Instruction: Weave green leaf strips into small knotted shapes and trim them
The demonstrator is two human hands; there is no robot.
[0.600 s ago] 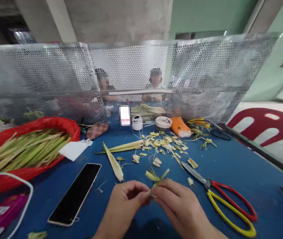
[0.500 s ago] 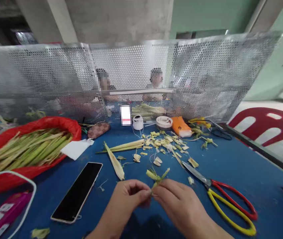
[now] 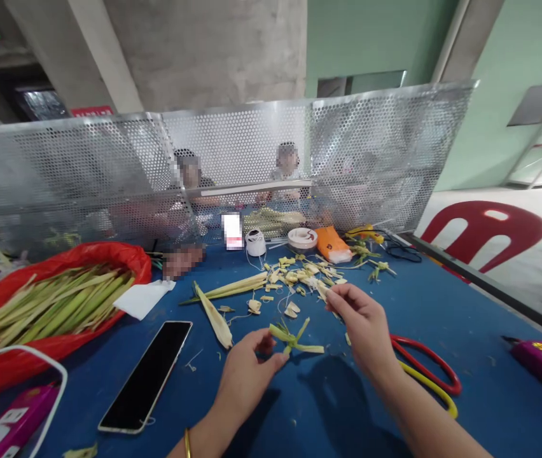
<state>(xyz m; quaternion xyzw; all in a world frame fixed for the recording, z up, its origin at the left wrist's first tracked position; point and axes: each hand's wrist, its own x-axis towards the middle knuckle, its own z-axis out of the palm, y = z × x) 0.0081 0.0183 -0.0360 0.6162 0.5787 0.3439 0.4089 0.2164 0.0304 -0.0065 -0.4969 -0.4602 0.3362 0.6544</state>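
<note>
Across the blue table point(image 3: 485, 381), the person's left hand point(image 3: 247, 372) has its thumb and fingers pinched on a small knotted leaf piece point(image 3: 291, 343), near its middle. That piece sits in front of the person, between the 2 hands and lower than the right, its green and pale ends splayed out in several directions. A gold-coloured bangle point(image 3: 187, 443) circles the left wrist.

The right hand point(image 3: 364, 318) reaches farther out, thumb and fingertips bunched together at a pale scrap point(image 3: 321, 290) on the near edge of a scatter of leaf clippings point(image 3: 299, 277); from here I can't tell whether they grip it or merely touch it. Just beside that forearm lie the red and yellow handles point(image 3: 436, 359) of some scissors, the blades hidden by the arm.

Near the left hand a broad pale leaf point(image 3: 214, 316) lies slantwise, its upper part beside a few long strips point(image 3: 237, 286). Farther left is a dark-screened phone point(image 3: 145, 378), and beyond it a white sheet point(image 3: 144, 299) rests against a red bag point(image 3: 132, 251) full of long green leaves point(image 3: 61, 302).

A white spool point(image 3: 255, 243), a round white roll point(image 3: 302, 239) and an orange packet point(image 3: 333, 245) line the far side, before a perforated metal screen point(image 3: 371, 140). I can see 2 people behind it, and 1 red chair point(image 3: 523, 222) to the right.
</note>
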